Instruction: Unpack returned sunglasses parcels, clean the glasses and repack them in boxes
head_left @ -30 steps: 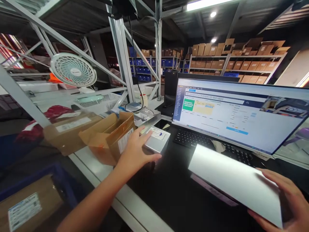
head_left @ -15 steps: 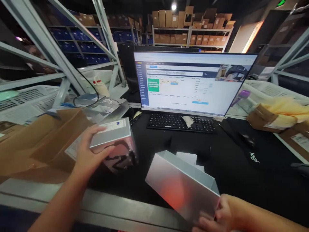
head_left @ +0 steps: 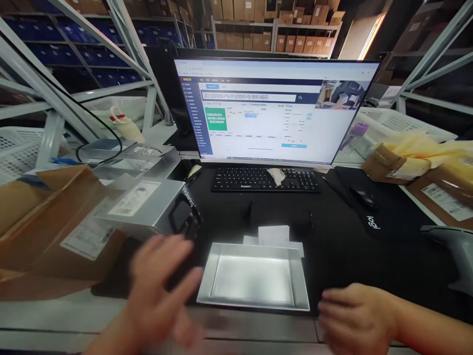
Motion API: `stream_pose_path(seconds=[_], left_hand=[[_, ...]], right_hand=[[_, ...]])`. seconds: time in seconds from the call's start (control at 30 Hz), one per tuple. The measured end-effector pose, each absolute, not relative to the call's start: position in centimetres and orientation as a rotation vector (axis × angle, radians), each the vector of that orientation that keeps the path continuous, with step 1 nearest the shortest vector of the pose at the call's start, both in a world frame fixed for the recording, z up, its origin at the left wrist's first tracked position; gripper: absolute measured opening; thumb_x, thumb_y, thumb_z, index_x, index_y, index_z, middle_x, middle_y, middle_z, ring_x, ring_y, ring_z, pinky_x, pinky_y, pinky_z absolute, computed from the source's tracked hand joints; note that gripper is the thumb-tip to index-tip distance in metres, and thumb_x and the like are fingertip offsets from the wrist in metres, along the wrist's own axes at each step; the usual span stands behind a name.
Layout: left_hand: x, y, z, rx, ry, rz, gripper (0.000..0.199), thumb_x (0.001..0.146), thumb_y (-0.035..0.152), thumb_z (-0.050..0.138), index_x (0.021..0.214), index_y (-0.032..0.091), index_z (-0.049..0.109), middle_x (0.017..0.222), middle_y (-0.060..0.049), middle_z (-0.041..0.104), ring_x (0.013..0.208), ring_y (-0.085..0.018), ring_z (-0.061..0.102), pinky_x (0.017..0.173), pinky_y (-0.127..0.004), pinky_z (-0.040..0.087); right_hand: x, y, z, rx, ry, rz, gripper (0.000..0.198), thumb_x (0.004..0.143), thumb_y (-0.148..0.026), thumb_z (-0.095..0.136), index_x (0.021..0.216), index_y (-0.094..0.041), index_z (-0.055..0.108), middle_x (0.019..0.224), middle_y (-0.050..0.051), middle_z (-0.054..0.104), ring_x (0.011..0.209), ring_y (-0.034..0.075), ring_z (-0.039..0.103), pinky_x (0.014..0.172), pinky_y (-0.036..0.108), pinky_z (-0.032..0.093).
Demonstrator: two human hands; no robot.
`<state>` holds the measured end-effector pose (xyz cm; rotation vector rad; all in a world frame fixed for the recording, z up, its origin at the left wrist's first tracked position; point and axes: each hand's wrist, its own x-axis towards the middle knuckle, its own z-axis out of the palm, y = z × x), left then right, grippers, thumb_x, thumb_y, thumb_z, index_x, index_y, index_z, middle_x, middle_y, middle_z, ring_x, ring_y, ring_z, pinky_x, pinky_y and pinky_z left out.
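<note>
Since the earlier frame both hands have let go: the silver lid (head_left: 254, 276) lies open-side up on the surface at 6 o'clock, between left hand (head_left: 158, 291) and right hand (head_left: 356, 315), both empty with fingers apart; it looks light, stiff and smooth, best held by its rims.

You face a dark surface (head_left: 369, 276) with a lit monitor (head_left: 273, 111) at its far edge and a black keyboard (head_left: 264, 179) just in front of it. Grey steel shelving struts (head_left: 48, 98) slant up on your left, white perforated baskets (head_left: 16, 153) beneath them. Far behind, racks of cardboard cartons (head_left: 266, 42) and blue bins (head_left: 84, 54) fill the dim warehouse, a bright doorway (head_left: 360, 37) to the far right.
</note>
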<state>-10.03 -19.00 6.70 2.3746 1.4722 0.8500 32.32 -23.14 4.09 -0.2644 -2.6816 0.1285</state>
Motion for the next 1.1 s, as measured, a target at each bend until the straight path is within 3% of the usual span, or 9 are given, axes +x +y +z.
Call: stream_pose_path(seconds=[0.03,0.13,0.23,0.4,0.47,0.57,0.73,0.87,1.1], left_hand=[[-9.6,-19.4,6.2,2.457,1.328,0.83,0.064,0.059,0.067,0.08,0.113,0.036,0.069,0.154,-0.001,0.045,0.146,-0.045,0.032,0.115,-0.07,0.032],[-8.1,-20.3,5.7,2.703,0.905,0.668,0.031,0.079,0.029,0.074,0.11,0.03,0.071,0.157,-0.005,0.042,0.149,-0.038,0.03,0.114,-0.058,0.041],[-7.1,-20.9,6.2,2.797,0.704,0.544,0.022,0.083,0.008,0.063,0.093,0.026,0.072,0.151,-0.004,0.051,0.151,-0.033,0.026,0.112,-0.05,0.046],[-6.6,-22.0,5.8,2.896,0.479,0.607,0.011,0.082,0.013,0.069,0.085,0.024,0.069,0.138,-0.004,0.063,0.136,-0.028,0.047,0.125,-0.062,0.016],[-6.3,-22.3,5.0,2.902,0.43,0.697,0.013,0.081,0.012,0.07,0.076,0.024,0.065,0.131,-0.002,0.067,0.132,-0.026,0.051,0.126,-0.061,0.011],[-5.8,-22.6,4.1,2.876,0.388,0.751,0.016,0.081,0.015,0.071,0.071,0.023,0.062,0.127,-0.001,0.069,0.126,-0.024,0.055,0.126,-0.061,0.012],[-6.1,-22.4,4.7,2.857,0.449,0.675,0.006,0.086,0.018,0.068,0.081,0.02,0.065,0.129,-0.007,0.068,0.125,-0.025,0.056,0.124,-0.064,0.016],[-6.6,-22.4,5.0,2.838,0.487,0.62,0.008,0.083,0.023,0.073,0.082,0.021,0.065,0.129,-0.009,0.068,0.123,-0.026,0.058,0.124,-0.064,0.017],[-6.6,-22.7,4.1,2.812,0.505,0.687,0.008,0.083,0.024,0.072,0.08,0.021,0.064,0.127,-0.007,0.069,0.121,-0.025,0.058,0.124,-0.061,0.018]], right_hand=[[32.6,-23.0,4.2,-0.516,-2.601,0.074,0.028,0.084,-0.02,0.061,0.108,-0.03,0.071,0.104,0.0,0.073,0.099,0.016,0.068,0.09,0.029,0.058],[32.4,-22.0,3.3,-1.288,-2.262,0.2,0.025,0.094,-0.022,0.051,0.113,-0.023,0.067,0.107,0.008,0.07,0.099,0.019,0.066,0.089,0.037,0.057],[30.4,-20.4,1.5,-1.542,-2.181,0.383,0.032,0.098,-0.032,0.047,0.123,-0.019,0.064,0.12,0.011,0.065,0.111,0.024,0.06,0.097,0.044,0.052],[27.0,-18.1,0.4,-1.774,-2.094,0.453,0.037,0.096,-0.044,0.053,0.117,-0.018,0.069,0.109,0.012,0.061,0.103,0.027,0.054,0.093,0.046,0.048],[26.3,-17.6,0.5,-1.817,-2.044,0.487,0.037,0.087,-0.048,0.067,0.11,-0.02,0.072,0.103,0.011,0.059,0.101,0.027,0.052,0.091,0.046,0.046],[25.9,-17.5,0.7,-1.821,-1.999,0.512,0.032,0.076,-0.042,0.079,0.102,-0.024,0.073,0.1,0.008,0.058,0.102,0.029,0.05,0.091,0.047,0.043],[26.5,-17.9,0.8,-1.733,-1.998,0.615,0.011,0.079,-0.021,0.069,0.09,-0.021,0.071,0.092,0.005,0.061,0.095,0.023,0.053,0.086,0.039,0.045],[26.9,-18.0,1.0,-1.661,-2.017,0.712,0.019,0.072,-0.006,0.062,0.08,-0.021,0.071,0.092,0.004,0.066,0.095,0.02,0.058,0.085,0.034,0.047],[26.7,-17.9,1.8,-1.604,-2.057,0.86,0.013,0.075,-0.025,0.071,0.086,-0.021,0.077,0.104,0.007,0.066,0.095,0.021,0.063,0.087,0.035,0.052]])
